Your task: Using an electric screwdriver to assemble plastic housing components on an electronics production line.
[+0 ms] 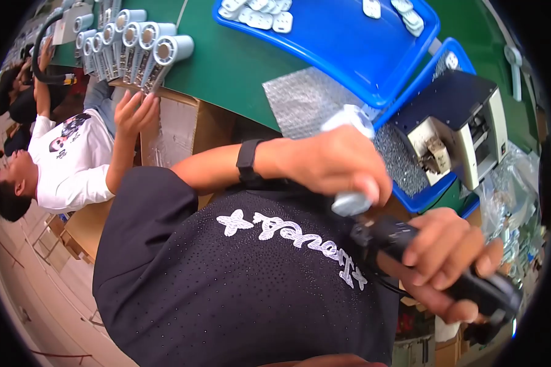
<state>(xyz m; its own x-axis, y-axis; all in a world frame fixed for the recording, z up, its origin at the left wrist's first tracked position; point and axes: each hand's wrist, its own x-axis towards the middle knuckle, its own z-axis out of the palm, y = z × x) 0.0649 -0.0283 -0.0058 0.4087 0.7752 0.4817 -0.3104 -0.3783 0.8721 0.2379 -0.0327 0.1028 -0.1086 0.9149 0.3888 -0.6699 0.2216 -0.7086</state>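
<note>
While the right hand (444,254) wraps a black electric screwdriver (393,236), the left hand (333,160) pinches a blurred pale part (350,205). Bubble wrap (303,101), a blue tray (349,43) and a screw feeder (450,101) crowd beyond.

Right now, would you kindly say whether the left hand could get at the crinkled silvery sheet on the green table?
Probably yes: the crinkled silvery sheet lies just beyond the left hand and most of it is uncovered, though that hand seems occupied with a small pale-grey part.
</note>
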